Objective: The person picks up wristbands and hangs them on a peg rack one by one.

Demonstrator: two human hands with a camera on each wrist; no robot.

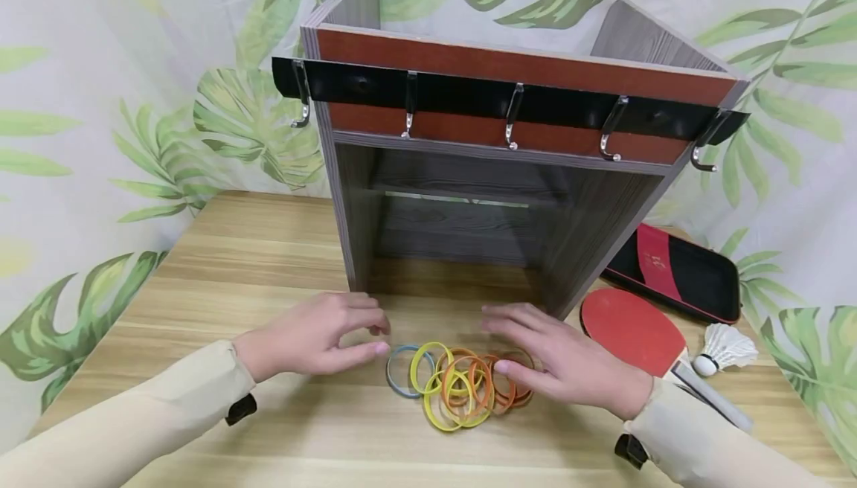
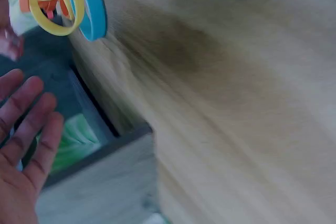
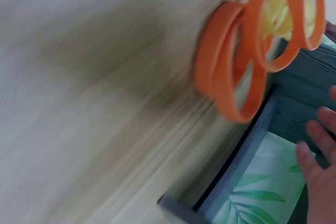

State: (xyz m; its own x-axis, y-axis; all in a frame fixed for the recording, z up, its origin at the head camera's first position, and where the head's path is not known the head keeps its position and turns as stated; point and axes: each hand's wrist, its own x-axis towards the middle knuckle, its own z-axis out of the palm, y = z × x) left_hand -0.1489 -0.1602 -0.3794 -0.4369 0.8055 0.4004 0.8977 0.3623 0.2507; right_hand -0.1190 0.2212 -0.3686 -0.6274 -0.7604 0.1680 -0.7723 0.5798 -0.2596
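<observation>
Firstly, rings (image 1: 472,390), blue, yellow and orange, heaped on the surface (image 1: 201,309); blue ring (image 2: 93,9) seen in head and left wrist views only. Flanking these, left hand (image 1: 318,333) and right hand (image 1: 565,358): both empty, fingers relaxed, slightly parted; whether right hand touches the rings, cannot tell. Beyond, grey cabinet (image 1: 455,231); across its front, black hook rail (image 1: 462,94), head view only.

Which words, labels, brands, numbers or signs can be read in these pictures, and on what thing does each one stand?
Red band of the black table tennis racket case: a small pale marking, too small and blurred to read.
No other lettering can be made out.
</observation>
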